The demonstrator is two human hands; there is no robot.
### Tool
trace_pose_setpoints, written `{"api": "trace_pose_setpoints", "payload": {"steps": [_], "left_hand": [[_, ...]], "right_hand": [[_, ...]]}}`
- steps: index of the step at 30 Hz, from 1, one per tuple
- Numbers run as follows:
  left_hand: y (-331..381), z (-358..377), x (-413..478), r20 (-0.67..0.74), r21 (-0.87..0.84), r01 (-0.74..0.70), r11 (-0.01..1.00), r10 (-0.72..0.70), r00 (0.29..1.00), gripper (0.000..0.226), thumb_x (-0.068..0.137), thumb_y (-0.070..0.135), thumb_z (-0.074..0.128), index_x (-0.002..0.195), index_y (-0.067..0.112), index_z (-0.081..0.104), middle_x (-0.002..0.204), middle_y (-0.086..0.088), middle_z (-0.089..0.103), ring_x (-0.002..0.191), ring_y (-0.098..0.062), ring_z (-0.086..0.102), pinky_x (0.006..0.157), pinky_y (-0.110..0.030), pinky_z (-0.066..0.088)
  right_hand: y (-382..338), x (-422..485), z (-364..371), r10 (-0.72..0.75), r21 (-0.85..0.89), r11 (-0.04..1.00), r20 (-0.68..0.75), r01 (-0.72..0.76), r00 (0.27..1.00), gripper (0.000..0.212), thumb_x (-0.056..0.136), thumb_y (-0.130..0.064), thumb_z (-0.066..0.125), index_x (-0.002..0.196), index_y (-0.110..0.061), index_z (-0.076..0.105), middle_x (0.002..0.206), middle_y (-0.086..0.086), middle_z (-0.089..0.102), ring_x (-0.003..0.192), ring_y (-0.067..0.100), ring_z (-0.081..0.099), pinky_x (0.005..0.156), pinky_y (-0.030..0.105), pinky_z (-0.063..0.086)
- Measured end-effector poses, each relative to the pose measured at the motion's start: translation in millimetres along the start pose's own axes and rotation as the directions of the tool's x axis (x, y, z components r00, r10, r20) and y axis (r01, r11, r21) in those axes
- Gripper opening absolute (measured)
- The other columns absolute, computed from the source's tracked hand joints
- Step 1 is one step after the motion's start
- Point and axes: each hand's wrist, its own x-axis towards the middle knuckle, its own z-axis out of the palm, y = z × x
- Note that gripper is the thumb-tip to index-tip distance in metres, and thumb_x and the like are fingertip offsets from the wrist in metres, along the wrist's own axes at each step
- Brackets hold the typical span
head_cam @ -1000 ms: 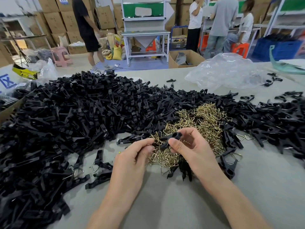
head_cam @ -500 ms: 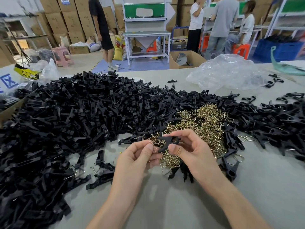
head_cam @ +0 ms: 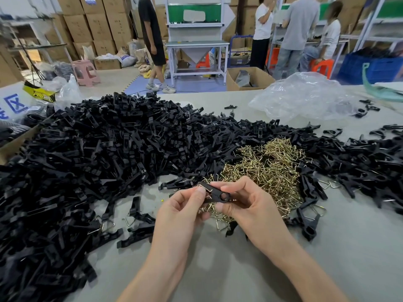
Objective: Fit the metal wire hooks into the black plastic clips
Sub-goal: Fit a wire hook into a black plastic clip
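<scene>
Toward the near edge of the table (head_cam: 327,253), at centre, both hands are raised just above the surface. The right hand (head_cam: 248,207) pinches one black clip (head_cam: 216,192) by its ring end. The left hand (head_cam: 182,207) pinches a wire hook (head_cam: 204,188) against the clip's other end. Just beyond lies the hook pile (head_cam: 268,168). The clip heap (head_cam: 98,158) covers the left side and centre. A clear bag (head_cam: 305,97) lies far right.

You are wearing the wide-angle camera on your head; it is looking forward and down over the table (head_cam: 239,271), sitting close above your left hand (head_cam: 185,207) and right hand (head_cam: 247,203), the room showing beyond.
</scene>
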Motion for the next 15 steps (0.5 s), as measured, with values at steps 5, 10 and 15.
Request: {"api": "trace_pose_setpoints", "payload": {"steps": [5, 10, 15], "left_hand": [[0.1, 1.9, -1.3, -0.029, 0.022, 0.001, 1.0, -0.001, 1.0, 0.014, 0.09, 0.019, 0.07, 0.079, 0.02, 0.079, 0.086, -0.009, 0.074, 0.066, -0.014, 0.063, 0.058, -0.02, 0.053], [1.8, 0.2, -0.9, -0.041, -0.01, 0.022, 1.0, -0.023, 0.999, 0.011, 0.091, 0.017, 0.07, 0.082, 0.014, 0.077, 0.09, -0.013, 0.072, 0.073, -0.015, 0.064, 0.062, -0.024, 0.055], [-0.3, -1.2, -1.0, -0.027, 0.075, -0.017, 0.997, 0.019, 0.999, 0.01, 0.091, 0.02, 0.07, 0.085, 0.015, 0.077, 0.084, -0.009, 0.073, 0.068, -0.015, 0.062, 0.06, -0.021, 0.054]], "right_hand": [[-0.2, -0.5, -0.4, -0.001, 0.009, 1.0, -0.011, 0.001, 1.0, 0.036, 0.083, 0.007, 0.076, 0.086, -0.025, 0.063, 0.117, -0.006, 0.075, 0.11, 0.012, 0.07, 0.089, 0.02, 0.053], [-0.9, -0.6, 0.0, -0.002, 0.018, 1.0, -0.005, 0.002, 1.0, 0.04, 0.082, 0.007, 0.076, 0.084, -0.031, 0.063, 0.118, -0.006, 0.075, 0.111, 0.014, 0.07, 0.089, 0.021, 0.054], [-1.4, -1.7, 0.8, -0.005, -0.008, 1.0, 0.003, 0.005, 1.0, 0.043, 0.082, 0.009, 0.075, 0.082, -0.032, 0.062, 0.116, -0.008, 0.075, 0.107, 0.01, 0.07, 0.087, 0.019, 0.053]]}}
